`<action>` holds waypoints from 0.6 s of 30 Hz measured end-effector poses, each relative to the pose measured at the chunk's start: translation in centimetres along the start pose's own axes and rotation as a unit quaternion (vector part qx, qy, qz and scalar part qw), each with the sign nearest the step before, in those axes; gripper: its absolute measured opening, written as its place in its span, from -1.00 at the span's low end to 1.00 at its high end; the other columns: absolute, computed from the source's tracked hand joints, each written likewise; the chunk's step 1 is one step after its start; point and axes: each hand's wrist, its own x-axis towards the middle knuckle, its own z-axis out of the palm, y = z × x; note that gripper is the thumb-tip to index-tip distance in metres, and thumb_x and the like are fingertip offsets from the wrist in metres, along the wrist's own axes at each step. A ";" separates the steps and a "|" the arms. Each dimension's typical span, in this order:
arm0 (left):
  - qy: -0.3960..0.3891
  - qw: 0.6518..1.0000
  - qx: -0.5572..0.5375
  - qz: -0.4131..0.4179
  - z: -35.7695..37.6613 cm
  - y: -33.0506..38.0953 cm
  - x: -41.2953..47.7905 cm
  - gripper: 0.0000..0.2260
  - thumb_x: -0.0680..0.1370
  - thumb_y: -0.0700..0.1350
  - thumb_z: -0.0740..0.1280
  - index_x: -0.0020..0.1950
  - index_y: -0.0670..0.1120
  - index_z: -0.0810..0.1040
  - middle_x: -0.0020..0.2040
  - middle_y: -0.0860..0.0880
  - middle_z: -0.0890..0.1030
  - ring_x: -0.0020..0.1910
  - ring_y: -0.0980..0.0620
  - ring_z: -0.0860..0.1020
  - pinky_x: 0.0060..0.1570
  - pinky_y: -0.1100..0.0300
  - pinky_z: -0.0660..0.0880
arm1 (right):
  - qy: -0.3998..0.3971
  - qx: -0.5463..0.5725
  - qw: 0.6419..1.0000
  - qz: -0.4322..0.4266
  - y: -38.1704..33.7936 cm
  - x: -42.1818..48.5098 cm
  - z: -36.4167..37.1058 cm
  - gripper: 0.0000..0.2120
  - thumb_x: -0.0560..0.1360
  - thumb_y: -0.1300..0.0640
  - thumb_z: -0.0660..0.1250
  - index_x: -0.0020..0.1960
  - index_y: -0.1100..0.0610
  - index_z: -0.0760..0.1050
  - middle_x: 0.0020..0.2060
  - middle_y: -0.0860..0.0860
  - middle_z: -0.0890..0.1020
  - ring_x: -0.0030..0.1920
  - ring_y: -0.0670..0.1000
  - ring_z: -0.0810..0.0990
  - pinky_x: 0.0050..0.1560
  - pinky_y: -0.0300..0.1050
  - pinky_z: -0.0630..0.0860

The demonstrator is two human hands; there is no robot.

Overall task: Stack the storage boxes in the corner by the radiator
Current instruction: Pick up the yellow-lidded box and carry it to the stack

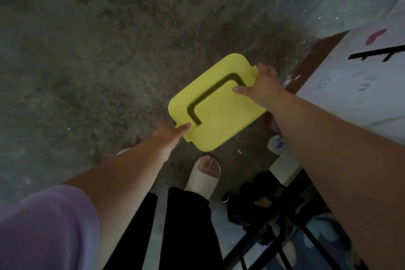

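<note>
Concrete floor (92, 55), yellow box (221, 120), U-shaped lid groove (210, 92)

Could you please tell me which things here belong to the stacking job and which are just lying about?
Part of the job: yellow storage box, gripped at opposite edges by the left hand and the right hand.

Just lying about: white printed surface, black frame, small white and purple item, concrete floor.

Dim home rm: concrete floor (87, 61), slipper (200, 182).
</note>
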 end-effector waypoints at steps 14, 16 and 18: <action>-0.018 0.990 -0.128 0.054 0.3 0.8 1.3 -0.35 0.42 -0.09 0.50 0.42 -0.02 0.26 0.35 -0.09 0.45 0.27 -0.13 0.45 0.22 -0.12 0.45 | -0.006 0.056 0.998 0.029 1.3 1.6 2.0 0.07 0.31 -0.26 0.47 0.57 0.14 -0.01 0.49 0.20 0.25 0.45 0.26 0.29 0.40 0.19 0.31; -0.006 0.991 -0.109 0.078 -1.3 1.3 0.5 -0.30 0.40 -0.14 0.51 0.44 -0.05 0.24 0.36 -0.11 0.45 0.28 -0.15 0.45 0.19 -0.08 0.46 | 0.001 0.081 0.996 0.028 0.9 0.1 1.8 0.04 0.31 -0.24 0.49 0.55 0.15 0.03 0.46 0.20 0.29 0.43 0.25 0.32 0.37 0.18 0.34; 0.005 0.992 -0.080 0.099 -2.9 1.8 -0.3 -0.24 0.39 -0.14 0.52 0.48 -0.06 0.18 0.38 -0.13 0.42 0.31 -0.18 0.43 0.14 -0.01 0.43 | 0.006 0.109 0.994 0.028 0.3 -1.5 1.6 0.00 0.31 -0.20 0.51 0.52 0.17 0.09 0.43 0.19 0.33 0.40 0.24 0.36 0.34 0.17 0.38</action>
